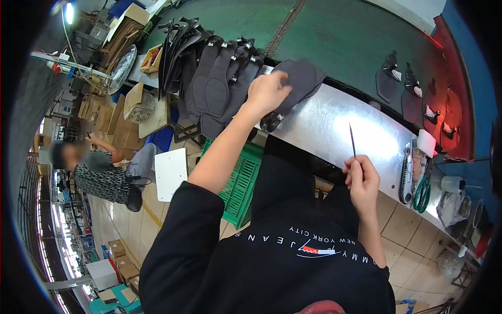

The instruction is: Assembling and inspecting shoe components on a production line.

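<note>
My left hand (268,95) is curled at the near edge of a dark grey padded piece (303,78), fingers closed on it. That piece lies at the left end of a shiny metal worktop (334,112), and a glossy black part (271,122) shows below the hand. Over the worktop's front edge, my right hand (362,180) pinches a slim, dark pointed rod (352,138), its tip pointing away from me. Left of my left hand, several similar grey padded pieces (210,94) with black ends hang in an overlapping row.
Beyond the worktop runs a green conveyor belt (334,36), with several grey pieces (387,83) near a red-lit housing (455,78). A box cutter (406,178) and green-handled scissors (422,193) lie right. A green crate (241,183) stands below; another person (102,175) is at left.
</note>
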The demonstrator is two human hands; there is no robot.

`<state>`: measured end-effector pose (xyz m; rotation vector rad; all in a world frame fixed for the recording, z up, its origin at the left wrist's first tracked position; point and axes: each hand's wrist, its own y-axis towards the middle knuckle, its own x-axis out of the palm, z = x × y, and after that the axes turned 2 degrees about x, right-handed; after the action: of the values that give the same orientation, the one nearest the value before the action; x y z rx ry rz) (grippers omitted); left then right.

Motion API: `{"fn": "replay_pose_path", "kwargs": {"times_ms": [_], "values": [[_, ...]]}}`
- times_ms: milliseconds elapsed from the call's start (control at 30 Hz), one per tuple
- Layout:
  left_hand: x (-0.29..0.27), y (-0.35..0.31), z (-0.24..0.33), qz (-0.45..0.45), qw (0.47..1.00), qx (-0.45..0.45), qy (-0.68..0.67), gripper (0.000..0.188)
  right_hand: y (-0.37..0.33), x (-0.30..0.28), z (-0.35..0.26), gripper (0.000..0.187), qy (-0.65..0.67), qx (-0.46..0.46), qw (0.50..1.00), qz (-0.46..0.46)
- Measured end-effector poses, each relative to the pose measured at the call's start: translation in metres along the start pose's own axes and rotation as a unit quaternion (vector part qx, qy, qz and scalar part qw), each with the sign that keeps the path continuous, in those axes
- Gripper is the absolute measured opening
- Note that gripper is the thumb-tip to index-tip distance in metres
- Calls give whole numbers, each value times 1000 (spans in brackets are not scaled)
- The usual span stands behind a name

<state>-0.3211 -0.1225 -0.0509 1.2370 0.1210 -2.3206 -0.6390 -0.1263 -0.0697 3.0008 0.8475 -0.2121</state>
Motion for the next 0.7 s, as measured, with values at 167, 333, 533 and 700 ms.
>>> {"fn": "replay_pose_path", "kwargs": {"times_ms": [167,333,533,700], "values": [[-11,13,2,24,970,140,195,37,59,21,20,33,227,232,934,-151],[-35,38,-26,-180,958,-118,191,79,105,58,18,52,299,310,878,-207],[-19,30,-29,-184,965,-165,91,82,131,93,22,36,347,333,859,-178],[-11,22,-35,-227,958,-169,41,81,124,98,11,27,306,296,886,-186]]}}
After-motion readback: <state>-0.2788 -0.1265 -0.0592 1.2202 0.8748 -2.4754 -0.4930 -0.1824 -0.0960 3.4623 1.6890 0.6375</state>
